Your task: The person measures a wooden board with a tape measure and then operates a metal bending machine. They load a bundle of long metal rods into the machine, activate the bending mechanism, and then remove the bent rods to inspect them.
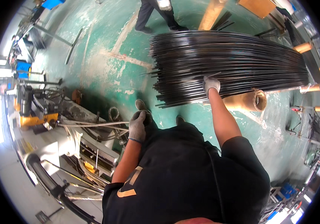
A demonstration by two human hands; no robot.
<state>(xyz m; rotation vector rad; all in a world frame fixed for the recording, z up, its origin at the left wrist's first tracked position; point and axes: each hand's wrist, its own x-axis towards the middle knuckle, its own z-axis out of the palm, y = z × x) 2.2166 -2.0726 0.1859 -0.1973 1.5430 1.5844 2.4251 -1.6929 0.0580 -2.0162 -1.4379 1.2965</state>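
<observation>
A wide bundle of long, thin black metal rods [227, 56] lies at the far right, with uneven ends at its left side. My right hand [211, 84], in a grey-white work glove, is stretched out over the bundle's near part with its fingers curled. A thin, light strip [215, 74] shows beside its fingertips; whether the fingers grip it or a rod is unclear. My left hand [137, 126], also gloved, is closed in front of my left thigh. Any object inside it is hidden. Two slender bars [96, 123] from the machine end close beside it.
Large brown cardboard tubes [244, 101] lie under the bundle. A machine with cables, hoses and a yellow part [36, 120] stands close at my left. Another person's legs [156, 16] are beyond the bundle. Green painted floor [126, 74] runs between, with a dark bar [74, 46] farther left.
</observation>
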